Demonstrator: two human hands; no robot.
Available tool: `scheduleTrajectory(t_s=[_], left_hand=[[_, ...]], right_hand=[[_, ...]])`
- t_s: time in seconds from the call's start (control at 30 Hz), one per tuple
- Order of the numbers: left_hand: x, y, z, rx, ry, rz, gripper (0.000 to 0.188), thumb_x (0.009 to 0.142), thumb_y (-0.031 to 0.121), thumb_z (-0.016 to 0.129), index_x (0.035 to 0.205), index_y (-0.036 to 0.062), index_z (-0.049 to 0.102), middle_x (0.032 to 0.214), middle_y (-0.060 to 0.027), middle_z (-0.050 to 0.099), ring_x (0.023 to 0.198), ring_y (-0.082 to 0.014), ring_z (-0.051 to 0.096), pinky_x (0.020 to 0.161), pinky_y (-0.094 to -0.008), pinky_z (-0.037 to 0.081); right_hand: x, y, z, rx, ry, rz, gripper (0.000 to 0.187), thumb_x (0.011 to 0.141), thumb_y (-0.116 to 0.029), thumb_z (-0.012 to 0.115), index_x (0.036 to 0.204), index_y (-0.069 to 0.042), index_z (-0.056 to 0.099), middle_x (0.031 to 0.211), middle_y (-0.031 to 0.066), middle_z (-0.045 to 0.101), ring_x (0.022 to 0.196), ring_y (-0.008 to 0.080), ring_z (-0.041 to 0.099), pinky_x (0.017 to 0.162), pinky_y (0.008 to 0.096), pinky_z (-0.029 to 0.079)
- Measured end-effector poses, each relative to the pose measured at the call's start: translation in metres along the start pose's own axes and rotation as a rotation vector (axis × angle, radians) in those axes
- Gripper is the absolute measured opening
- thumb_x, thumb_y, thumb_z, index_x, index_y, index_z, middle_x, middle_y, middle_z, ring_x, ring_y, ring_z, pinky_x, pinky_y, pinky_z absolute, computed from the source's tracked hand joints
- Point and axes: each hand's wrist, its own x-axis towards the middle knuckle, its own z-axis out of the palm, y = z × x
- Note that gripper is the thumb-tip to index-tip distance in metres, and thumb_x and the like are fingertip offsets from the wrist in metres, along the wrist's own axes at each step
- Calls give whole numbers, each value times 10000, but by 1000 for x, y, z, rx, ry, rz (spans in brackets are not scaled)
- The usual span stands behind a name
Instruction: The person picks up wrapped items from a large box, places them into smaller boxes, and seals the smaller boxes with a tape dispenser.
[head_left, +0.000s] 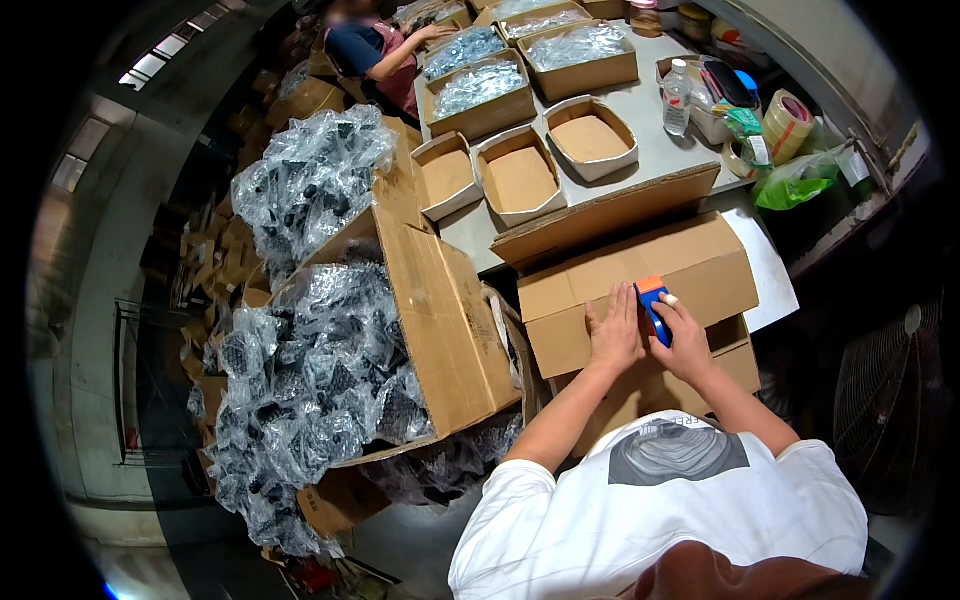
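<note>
A brown cardboard carton (600, 345) lies in front of me with its top flaps partly folded. My left hand (618, 330) rests on the carton's upper flap, fingers stretched out flat and holding nothing. Just to its right, my right hand (683, 343) grips a blue hand tool with an orange head (654, 308); its exact kind is not clear. The tool's orange end points away from me and sits over the flap. A light wrap shows on one finger of my right hand. Beyond the carton, a long flap (610, 215) stands raised.
On my left, a large open carton (450, 320) overflows with bubble-wrapped dark items (310, 370). Several small trays (520, 175) and boxes of clear-wrapped pieces (480, 88) cover the far table. A bottle (677, 98) and tape rolls (788, 125) stand right. Another person (368, 50) works far left.
</note>
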Motion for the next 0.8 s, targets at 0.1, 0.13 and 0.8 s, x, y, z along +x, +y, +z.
scheduleTrajectory(t_s=[0.1,0.13,0.8], left_hand=[[1,0,4,8,13,29,1093,589,377,738,1444,16,161,1502,-93,220,1403,-204,179,1039,-660,-7],[1,0,5,18,10,45,1108,586,400,747,1444,16,159,1501,-91,221,1403,-203,180,1037,-666,-1],[22,1,4,37,-93,194,965,684,488,710,1443,121,241,1531,-99,115,1410,-304,107,1038,-678,60]], right_hand=[[-15,-3,-4,7,-15,32,514,707,-150,658,1192,-41,527,1282,193,481,1098,370,533,876,430,477],[-22,0,-6,4,-27,35,517,706,-147,658,1195,-43,526,1281,191,481,1093,373,535,872,432,478],[-29,58,35,224,-178,513,295,740,-175,599,969,2,655,934,199,641,863,327,631,768,384,491]])
